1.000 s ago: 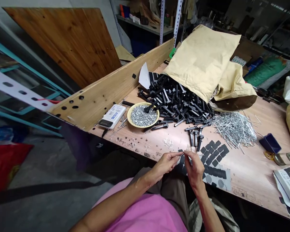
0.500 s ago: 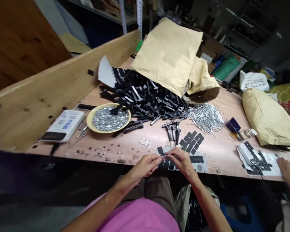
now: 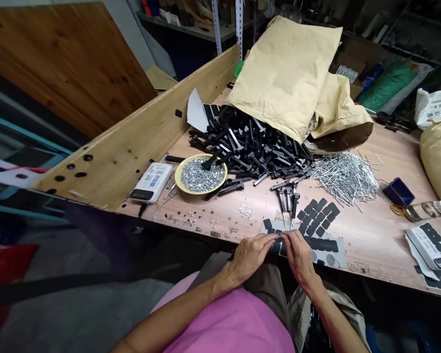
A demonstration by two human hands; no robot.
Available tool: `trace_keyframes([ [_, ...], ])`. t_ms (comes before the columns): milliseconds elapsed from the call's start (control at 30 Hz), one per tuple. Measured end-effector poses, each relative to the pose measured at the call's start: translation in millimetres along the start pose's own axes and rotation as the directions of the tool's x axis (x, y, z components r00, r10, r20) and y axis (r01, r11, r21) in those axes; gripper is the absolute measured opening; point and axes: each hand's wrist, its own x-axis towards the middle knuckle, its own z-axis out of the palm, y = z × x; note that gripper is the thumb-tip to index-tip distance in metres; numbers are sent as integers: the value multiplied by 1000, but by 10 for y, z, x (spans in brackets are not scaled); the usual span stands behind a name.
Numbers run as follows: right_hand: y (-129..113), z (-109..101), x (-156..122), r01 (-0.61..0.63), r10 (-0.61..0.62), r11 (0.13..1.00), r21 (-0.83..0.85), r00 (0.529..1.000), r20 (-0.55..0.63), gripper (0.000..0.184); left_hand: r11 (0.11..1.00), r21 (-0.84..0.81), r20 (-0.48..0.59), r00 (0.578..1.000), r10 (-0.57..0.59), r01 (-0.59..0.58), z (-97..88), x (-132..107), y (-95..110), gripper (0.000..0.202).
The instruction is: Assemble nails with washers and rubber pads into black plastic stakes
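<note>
My left hand (image 3: pixel 250 256) and my right hand (image 3: pixel 300 257) meet fingertip to fingertip just over the table's front edge. Both are closed in a pinch around something small and thin, mostly hidden by the fingers, whose kind I cannot make out. Under and behind them lies a grey sheet (image 3: pixel 338 246) with black rounded pads on it. More black pads (image 3: pixel 318 215) lie just beyond. Several black plastic pieces (image 3: pixel 288 197) with thin metal pins stick out toward my fingers. Small silvery rings (image 3: pixel 246 212) are scattered to the left.
A yellow bowl (image 3: pixel 180 184) of small metal parts stands left, beside a white device (image 3: pixel 152 181). Behind are a heap of black plastic pieces (image 3: pixel 257 142), metal pins (image 3: pixel 347 176) and a large paper sack (image 3: pixel 282 78). A blue box (image 3: pixel 399 192) and a jar (image 3: pixel 422 211) stand right.
The view has swung left, so the table's things appear farther right and the co-worker's hand is out of sight. My hands stay pinched together, with the fingers closed more tightly.
</note>
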Motion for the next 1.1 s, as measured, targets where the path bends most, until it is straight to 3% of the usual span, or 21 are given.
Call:
trace_keyframes([
  [300,71,-90,100,-180,183,945,272,983,17,32,994,-110,116,993,10,3,-101,105,83,24],
  [533,153,-196,184,-216,161,878,428,974,162,32,965,-256,188,982,-15,64,-82,121,91,27],
  [667,192,-214,181,-176,113,889,423,979,171,32,960,-273,217,976,-9,69,-91,142,105,29],
  [833,205,-259,139,7,-25,953,304,998,56,23,972,-227,226,974,-4,56,-52,171,108,30],
  [900,194,-288,98,48,-53,971,236,998,18,21,960,-251,265,963,-55,124,-10,182,87,34],
  [1000,191,-325,23,27,-27,981,194,1000,-2,22,917,-301,386,913,-135,263,71,190,57,44],
  [1100,210,-350,-44,-6,10,985,171,1000,-23,23,955,-261,291,955,-61,140,150,189,64,36],
])
